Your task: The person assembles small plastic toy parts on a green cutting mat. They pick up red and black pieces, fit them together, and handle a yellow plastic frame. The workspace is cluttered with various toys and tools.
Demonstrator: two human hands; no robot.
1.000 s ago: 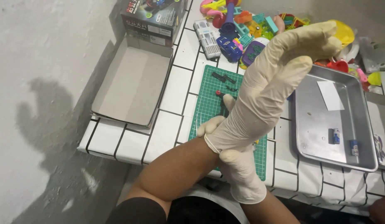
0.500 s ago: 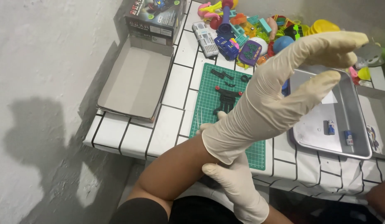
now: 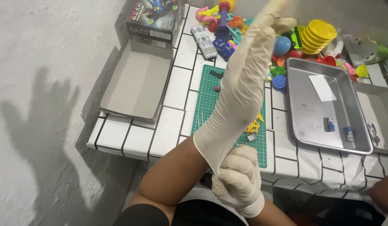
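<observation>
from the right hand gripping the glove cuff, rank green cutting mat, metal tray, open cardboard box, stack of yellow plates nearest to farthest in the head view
Measured from the right hand:
1. green cutting mat, just above it.
2. metal tray, up and to the right.
3. open cardboard box, up and to the left, slightly farther than the tray.
4. stack of yellow plates, far back on the right.

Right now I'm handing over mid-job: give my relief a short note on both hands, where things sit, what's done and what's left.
Left hand: raised, fingers up, cream glove on.
Right hand: gloved, gripping the left glove's cuff at the wrist.
Green cutting mat lies on the tiled table with small parts on it; metal tray to its right holds two batteries and a paper slip; open cardboard box to its left.
Done: both gloves on.
Left: cuff appears not fully seated; table items untouched.
</observation>
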